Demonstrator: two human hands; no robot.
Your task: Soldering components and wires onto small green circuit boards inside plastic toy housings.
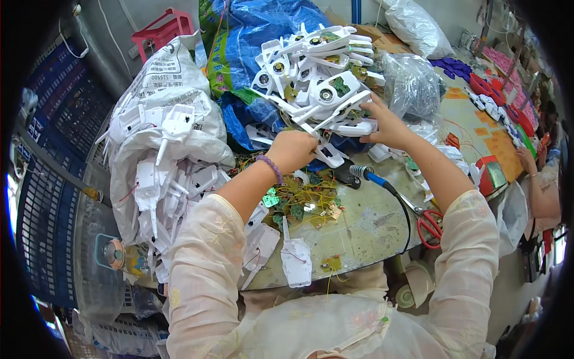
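Note:
A heap of white plastic housings (pixel 326 90) with round black-and-silver discs and small green boards is piled at the far middle of the table. My left hand (pixel 293 151) is closed at the near edge of the heap, pinching a white arm-like part of one housing. On the heap's right side my right hand (pixel 387 124) grips white housings, fingers above and thumb below. Below my left hand lies a spread of small circuit boards (pixel 305 197) with yellow wires. White plastic shells (pixel 296 262) rest at the table's near edge.
A blue-handled soldering iron (pixel 379 179) and red-handled scissors (pixel 429 228) lie right of the boards. At left, a white woven sack (pixel 173 90) overflows with white shells. A blue plastic sheet (pixel 257 30) is behind the heap. Another person's arm (pixel 541 185) shows at far right.

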